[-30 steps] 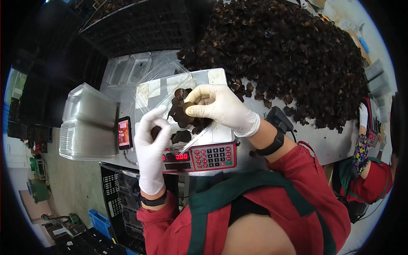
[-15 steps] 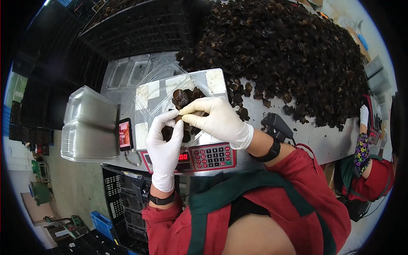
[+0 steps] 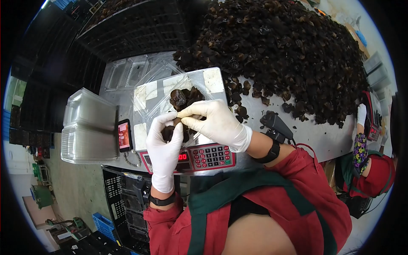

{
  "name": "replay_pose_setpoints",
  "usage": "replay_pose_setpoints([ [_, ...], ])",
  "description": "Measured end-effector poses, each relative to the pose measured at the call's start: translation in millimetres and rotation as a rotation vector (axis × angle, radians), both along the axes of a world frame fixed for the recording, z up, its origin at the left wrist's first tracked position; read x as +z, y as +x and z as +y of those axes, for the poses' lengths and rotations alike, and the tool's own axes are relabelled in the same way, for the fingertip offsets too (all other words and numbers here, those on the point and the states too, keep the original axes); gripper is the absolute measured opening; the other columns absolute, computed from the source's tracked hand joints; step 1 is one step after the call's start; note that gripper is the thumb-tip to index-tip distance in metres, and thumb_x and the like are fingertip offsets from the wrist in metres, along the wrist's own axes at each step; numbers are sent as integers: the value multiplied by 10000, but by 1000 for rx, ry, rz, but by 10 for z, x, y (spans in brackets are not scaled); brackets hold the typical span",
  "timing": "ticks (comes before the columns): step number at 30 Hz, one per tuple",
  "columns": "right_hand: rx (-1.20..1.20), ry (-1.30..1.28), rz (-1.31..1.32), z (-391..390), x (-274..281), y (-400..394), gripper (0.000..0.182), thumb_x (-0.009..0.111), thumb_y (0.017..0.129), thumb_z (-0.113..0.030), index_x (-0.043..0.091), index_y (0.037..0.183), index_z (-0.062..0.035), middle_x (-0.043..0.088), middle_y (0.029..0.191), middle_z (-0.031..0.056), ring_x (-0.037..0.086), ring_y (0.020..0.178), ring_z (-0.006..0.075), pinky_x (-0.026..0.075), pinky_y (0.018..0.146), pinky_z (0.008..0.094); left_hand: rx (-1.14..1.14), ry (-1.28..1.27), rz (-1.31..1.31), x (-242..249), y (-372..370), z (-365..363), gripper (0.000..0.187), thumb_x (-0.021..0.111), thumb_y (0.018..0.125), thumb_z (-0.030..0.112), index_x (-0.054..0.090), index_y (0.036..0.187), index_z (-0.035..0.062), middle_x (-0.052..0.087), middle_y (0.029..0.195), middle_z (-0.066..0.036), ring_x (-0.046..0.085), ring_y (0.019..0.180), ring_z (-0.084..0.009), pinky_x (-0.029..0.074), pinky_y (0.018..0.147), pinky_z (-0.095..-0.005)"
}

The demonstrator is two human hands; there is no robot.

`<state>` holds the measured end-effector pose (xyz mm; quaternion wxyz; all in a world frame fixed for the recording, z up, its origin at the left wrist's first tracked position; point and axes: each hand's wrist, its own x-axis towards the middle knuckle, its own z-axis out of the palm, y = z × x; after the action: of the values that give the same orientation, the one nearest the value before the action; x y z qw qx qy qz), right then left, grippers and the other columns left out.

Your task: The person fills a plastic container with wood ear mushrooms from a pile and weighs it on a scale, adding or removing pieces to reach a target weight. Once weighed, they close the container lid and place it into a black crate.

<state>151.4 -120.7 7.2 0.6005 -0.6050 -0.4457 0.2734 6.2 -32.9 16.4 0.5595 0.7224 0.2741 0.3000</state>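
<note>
My left hand [image 3: 165, 146], in a white glove, is closed with thumb and index finger pinching a small brown piece [image 3: 177, 121] above the scale [image 3: 212, 80]. My right hand [image 3: 216, 121], also gloved, meets it there, its fingertips pinched on the same piece. Behind my fingers, dark brown fungus pieces [image 3: 179, 98] lie in a clear plastic tray [image 3: 159, 100] on the scale. The scale's red keypad panel [image 3: 212, 157] shows below my hands, its display partly covered by my left hand.
A large heap of dark fungus [image 3: 280, 55] covers the back right of the table. Stacked clear trays [image 3: 90, 127] and a phone [image 3: 124, 136] are at left. Black crates [image 3: 136, 29] rise behind. A co-worker's gloved hand [image 3: 361, 114] is at far right, beside another scale [image 3: 375, 127].
Both hands stay together over the tray, with only slight finger movement. The view has shifted a little.
</note>
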Motion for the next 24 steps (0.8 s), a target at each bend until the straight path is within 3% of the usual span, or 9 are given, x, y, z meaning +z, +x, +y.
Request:
replay_pose_setpoints([
  [2, 2, 1, -14, 3, -6, -3, 203, 681, 868, -127, 740, 1029, -19, 728, 861, 170, 717, 748, 224, 544, 679, 299, 18, 135, 20, -30, 9, 5, 274, 626, 885, -57, 623, 1150, 11, 606, 933, 13, 542, 806, -27, 452, 714, -174],
  [6, 0, -11, -27, 3, -14, 10, 200, 679, 867, -132, 743, 1021, -21, 729, 862, 169, 718, 745, 230, 545, 680, 297, 14, 131, 59, 13, -11, -9, 278, 609, 881, -68, 623, 1146, 14, 596, 924, 17, 542, 796, -29, 456, 716, -179],
  [12, 7, -40, 18, 16, -62, 8, 198, 676, 875, -138, 744, 1019, -19, 737, 870, 156, 715, 744, 194, 544, 682, 292, -32, -37, 2, -23, -19, 2, 295, 597, 884, -71, 609, 1164, 20, 596, 928, 10, 551, 823, -46, 465, 753, -198],
  [15, 56, -48, 1, -6, -13, 45, 198, 680, 889, -112, 735, 1050, -10, 742, 913, 134, 704, 794, 155, 544, 717, 274, 2, 160, 62, -46, -24, 24, 296, 596, 895, -63, 603, 1178, 24, 594, 934, 12, 561, 841, -56, 471, 766, -204],
  [17, 46, -6, -9, -51, 77, 110, 201, 670, 909, -76, 719, 1089, 1, 742, 962, 110, 691, 864, 126, 543, 761, 263, 1, -100, -48, 20, -55, 19, 282, 602, 900, -47, 609, 1171, 34, 591, 935, 17, 543, 803, -49, 458, 725, -197],
  [19, -35, 51, -78, -93, 109, 243, 204, 660, 917, -77, 717, 1097, 1, 739, 979, 97, 683, 890, 121, 537, 786, 261, -22, -310, -150, -39, -167, 132, 288, 613, 893, -10, 602, 1175, 51, 573, 907, 16, 460, 686, -36, 355, 601, -171],
  [21, -71, -22, 72, -191, 184, 361, 218, 644, 929, -69, 707, 1130, -11, 723, 1048, 79, 667, 938, 112, 519, 833, 255, -82, -495, -369, -82, -222, 213, 306, 624, 893, 38, 583, 1196, 47, 562, 890, 9, 450, 657, -51, 334, 583, -171],
  [22, -81, -14, 50, -223, 154, 400, 215, 645, 929, -68, 706, 1126, -8, 719, 1046, 78, 662, 935, 110, 518, 831, 255, -187, -546, -436, -125, -285, 293, 329, 638, 891, 84, 545, 1204, 41, 586, 937, -21, 516, 689, -72, 392, 576, -160],
  [24, -71, 8, 8, -246, 89, 413, 210, 650, 928, -71, 702, 1118, 2, 715, 1029, 75, 655, 918, 106, 519, 825, 257, -170, -628, -502, -144, -322, 265, 351, 642, 889, 87, 543, 1220, 32, 597, 957, -46, 504, 665, -87, 400, 569, -186],
])
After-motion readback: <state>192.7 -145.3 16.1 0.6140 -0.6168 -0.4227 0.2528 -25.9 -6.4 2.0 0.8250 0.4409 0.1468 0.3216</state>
